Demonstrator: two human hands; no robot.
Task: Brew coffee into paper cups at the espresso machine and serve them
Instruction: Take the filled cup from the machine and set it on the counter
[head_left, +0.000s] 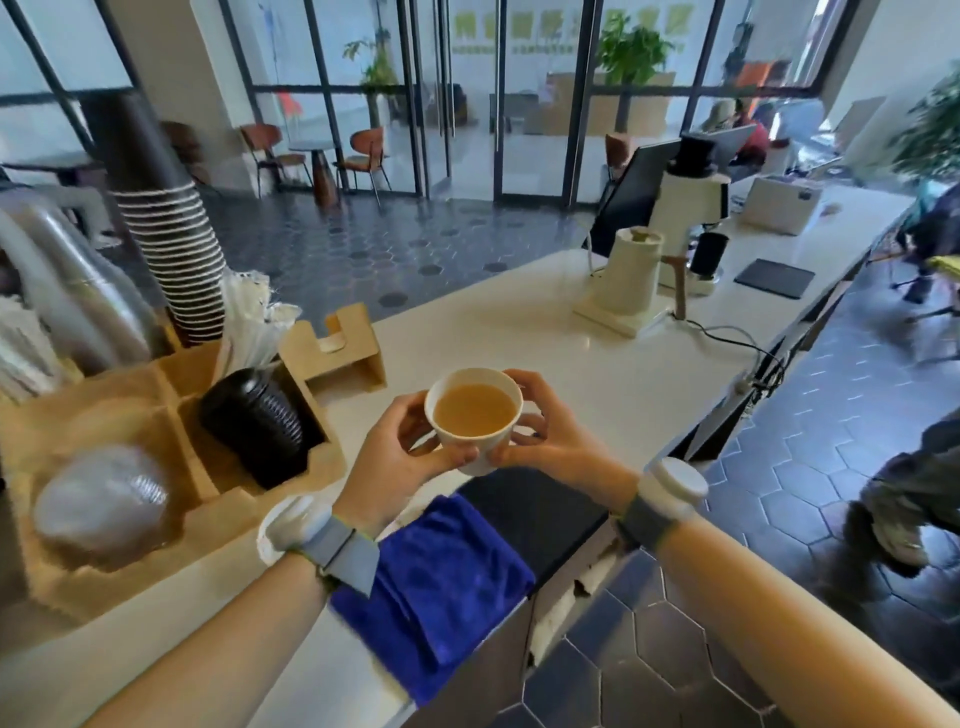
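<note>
A: Where is the paper cup (474, 420)?

B: It is between both hands, above the near edge of the white worktop (597, 332). It stands upright and is filled with light brown coffee nearly to the rim.

A: How is the grip?

B: The left hand (400, 457) curls its fingers and thumb around the left side of the cup. The right hand (550, 441) does the same on the right side. The two thumbs almost meet on the near wall of the cup. Each wrist carries a grey band with a white device.

A: What is under the hands?

B: A folded blue cloth (441, 587) lies on the worktop edge, just under the left wrist.

A: And to the left?

B: A wooden organizer (171, 519) holds a stack of black lids (257, 423) and clear dome lids (104, 504). Behind it rises a tall stack of cups (171, 249). Further along the worktop stands a white grinder (685, 208).
</note>
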